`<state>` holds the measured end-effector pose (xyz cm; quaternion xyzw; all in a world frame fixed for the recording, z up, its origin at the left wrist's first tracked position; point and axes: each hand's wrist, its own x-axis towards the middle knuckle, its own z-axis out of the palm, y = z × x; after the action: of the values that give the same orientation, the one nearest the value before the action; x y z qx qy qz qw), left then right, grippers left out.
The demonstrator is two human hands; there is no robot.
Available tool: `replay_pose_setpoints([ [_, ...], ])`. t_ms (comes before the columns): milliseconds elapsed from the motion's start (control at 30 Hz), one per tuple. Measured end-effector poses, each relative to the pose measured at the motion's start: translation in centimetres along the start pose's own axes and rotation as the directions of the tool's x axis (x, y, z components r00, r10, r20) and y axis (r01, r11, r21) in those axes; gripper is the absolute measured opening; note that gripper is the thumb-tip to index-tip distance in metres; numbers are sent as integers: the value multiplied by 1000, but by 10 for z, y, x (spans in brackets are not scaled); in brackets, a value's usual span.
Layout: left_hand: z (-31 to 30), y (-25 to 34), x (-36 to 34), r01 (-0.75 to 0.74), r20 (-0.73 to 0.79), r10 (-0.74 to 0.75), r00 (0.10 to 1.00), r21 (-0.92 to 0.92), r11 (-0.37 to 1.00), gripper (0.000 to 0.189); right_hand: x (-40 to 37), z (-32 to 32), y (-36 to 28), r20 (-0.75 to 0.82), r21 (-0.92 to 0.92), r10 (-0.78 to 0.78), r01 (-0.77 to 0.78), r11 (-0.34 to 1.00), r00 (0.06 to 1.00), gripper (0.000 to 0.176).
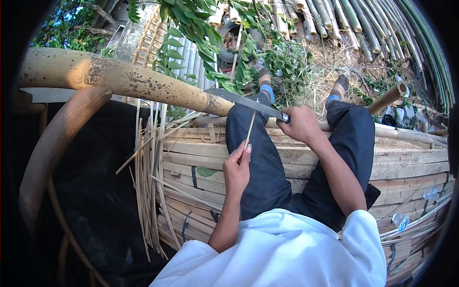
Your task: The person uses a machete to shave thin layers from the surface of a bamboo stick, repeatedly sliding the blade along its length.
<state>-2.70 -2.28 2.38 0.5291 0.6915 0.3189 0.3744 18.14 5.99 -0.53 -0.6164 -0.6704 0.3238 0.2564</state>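
Observation:
My left hand (236, 168) pinches the lower end of a thin bamboo stick (250, 128), which points up and away from me over my left thigh. A long knife (248, 102) lies across the stick's upper end, its blade pointing left. My right hand (300, 125) is closed around the knife's handle, above the gap between my knees. The blade's tip is close to a thick spotted bamboo pole (143, 84). Most of the handle is hidden inside my right hand.
I sit on a bench of bamboo slats (201, 149). Thin split strips (149, 191) hang in a bundle at the left, beside black sheeting (95, 182). A phone (372, 195) and plastic cups (400, 221) lie at the right. Bamboo poles (363, 28) and a tyre (234, 42) lie ahead.

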Motion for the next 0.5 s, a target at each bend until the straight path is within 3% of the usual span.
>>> replay_pose_setpoints([
  [33,1,-1,0,0,-10,0,1000,-25,1000,32,-3,6,-4,31,-65,-117,119,991,993,20],
  [67,1,-1,0,3,-9,-3,1000,-23,1000,32,-6,11,-8,33,-63,-115,116,991,993,20],
  [133,0,1,0,95,8,-95,995,-101,990,33,-10,19,-11,72,-164,-245,253,953,967,18],
  [233,0,-1,0,129,75,-114,991,-235,963,37,-11,26,-9,85,-174,-264,275,945,961,18],
  [500,0,12,-7,201,133,-167,977,-312,929,38,-8,26,-4,107,-158,-285,299,941,953,22],
])
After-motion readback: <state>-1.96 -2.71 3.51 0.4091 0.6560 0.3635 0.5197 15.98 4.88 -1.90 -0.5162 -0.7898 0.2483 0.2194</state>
